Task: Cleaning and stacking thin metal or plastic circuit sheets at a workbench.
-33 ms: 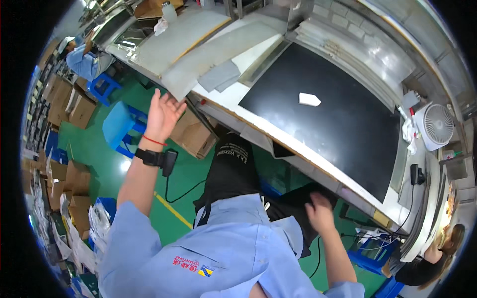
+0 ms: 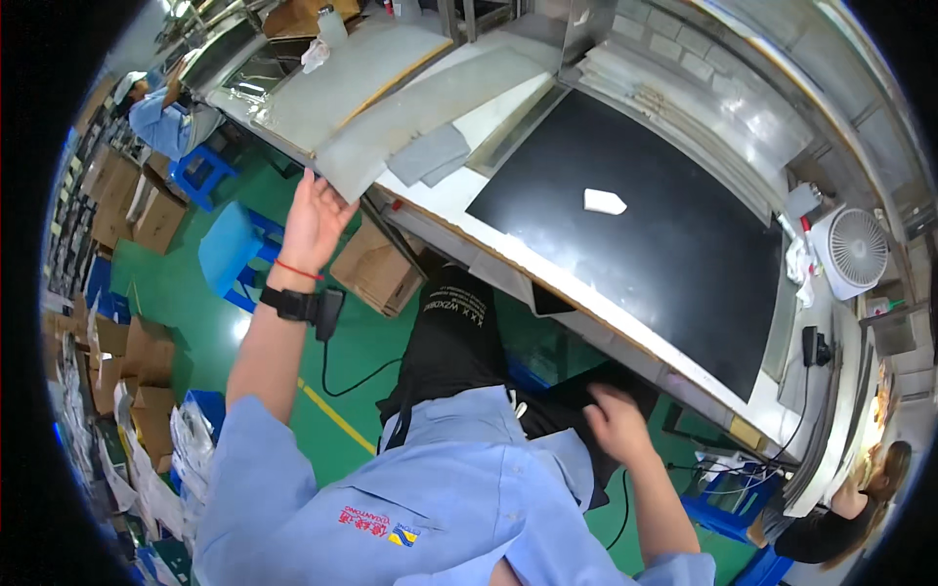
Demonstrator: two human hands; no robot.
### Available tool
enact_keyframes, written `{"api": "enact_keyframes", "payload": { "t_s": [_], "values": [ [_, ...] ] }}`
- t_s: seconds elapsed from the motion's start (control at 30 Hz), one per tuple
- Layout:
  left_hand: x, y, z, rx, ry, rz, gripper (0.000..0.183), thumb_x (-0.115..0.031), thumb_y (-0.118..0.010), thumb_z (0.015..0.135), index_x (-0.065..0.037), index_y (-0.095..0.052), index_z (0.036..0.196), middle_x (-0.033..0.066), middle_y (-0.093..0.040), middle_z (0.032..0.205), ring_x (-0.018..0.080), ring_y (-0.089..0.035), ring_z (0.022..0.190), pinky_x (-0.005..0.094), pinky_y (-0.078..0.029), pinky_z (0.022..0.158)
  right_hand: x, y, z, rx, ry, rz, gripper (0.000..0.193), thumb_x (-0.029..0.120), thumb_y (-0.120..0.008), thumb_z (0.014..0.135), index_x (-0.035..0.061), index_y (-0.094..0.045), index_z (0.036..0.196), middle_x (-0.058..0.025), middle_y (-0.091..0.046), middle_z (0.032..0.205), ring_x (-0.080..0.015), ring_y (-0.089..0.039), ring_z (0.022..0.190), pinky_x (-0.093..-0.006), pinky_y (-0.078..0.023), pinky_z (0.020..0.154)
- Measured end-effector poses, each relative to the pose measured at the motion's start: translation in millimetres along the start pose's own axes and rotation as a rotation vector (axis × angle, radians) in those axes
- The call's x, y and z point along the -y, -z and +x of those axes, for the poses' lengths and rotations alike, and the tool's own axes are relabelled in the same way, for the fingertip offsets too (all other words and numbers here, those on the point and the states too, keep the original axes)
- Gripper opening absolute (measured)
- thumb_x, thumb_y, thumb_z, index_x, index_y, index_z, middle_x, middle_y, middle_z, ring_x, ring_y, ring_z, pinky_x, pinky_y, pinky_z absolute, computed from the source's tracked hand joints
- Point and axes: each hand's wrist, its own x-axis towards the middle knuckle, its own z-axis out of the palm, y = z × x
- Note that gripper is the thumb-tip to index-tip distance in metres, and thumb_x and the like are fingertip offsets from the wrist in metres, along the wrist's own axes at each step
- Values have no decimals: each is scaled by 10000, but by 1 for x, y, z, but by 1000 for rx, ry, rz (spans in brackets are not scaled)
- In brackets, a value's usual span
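My left hand (image 2: 318, 225) is raised at the table's left front edge, palm up and fingers apart. Its fingertips are beside the near corner of a long grey sheet (image 2: 391, 132); whether they touch it I cannot tell. The hand holds nothing. A black strap with a box and cable sits on that wrist. Low over my right thigh is my right hand (image 2: 618, 428), thumb apart from the loosely bent fingers, nothing seen in it. On the table lies a large black panel (image 2: 645, 264) with a small white pointed piece (image 2: 605, 202) on it. A folded grey cloth (image 2: 432, 156) lies beside the panel.
A white fan (image 2: 850, 252) stands at the table's right end. Stacked sheets (image 2: 674, 117) line the back. Blue stools (image 2: 234, 249) and cardboard boxes (image 2: 376, 269) are on the green floor. One person (image 2: 156, 117) sits far left, another (image 2: 840, 523) at right.
My left hand has shifted slightly left and its fingers are a little more bent. The right hand has moved slightly left and is less blurred.
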Motion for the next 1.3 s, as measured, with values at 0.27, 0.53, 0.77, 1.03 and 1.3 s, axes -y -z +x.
{"api": "enact_keyframes", "payload": {
  "t_s": [0.27,0.53,0.77,1.03,1.3],
  "values": [
    [-38,-17,44,-48,-39,320,399,-329,-545,1041,-33,-541,1309,72,-629,1247,193,-630,1108,362,-528,900,99,144,81,-297,440,-13,223,88,-677,880,48,-710,1097,-143,-726,1034,-336,-688,929,-423,-549,840],
    [-27,-14,61,-26,-499,272,299,-139,-559,1032,8,-547,1293,76,-643,1150,178,-611,1038,324,-486,909,83,159,222,-306,248,-386,373,275,-762,842,42,-699,1127,-153,-646,1173,-323,-591,1151,-461,-508,969],
    [-43,74,43,-102,-469,192,317,-239,-630,1012,-50,-581,1262,12,-573,1097,100,-497,947,230,-375,761,41,201,177,-579,82,-434,288,299,-727,857,13,-708,884,-186,-680,977,-376,-656,957,-476,-542,840],
    [4,-109,13,348,-158,106,160,-84,-521,1033,-22,-584,1166,69,-630,1077,150,-609,1021,322,-487,903,-114,273,37,-531,-841,-552,412,351,-670,928,5,-704,1149,-252,-661,1149,-420,-631,1047,-497,-495,904],
    [47,-234,10,734,119,345,344,-84,-491,1037,18,-487,1365,87,-645,1224,140,-635,1088,305,-514,958,-33,271,60,-1341,-55,-113,218,149,-543,1021,-8,-667,1106,-115,-654,1062,-201,-621,962,-325,-481,867]
  ]
}}
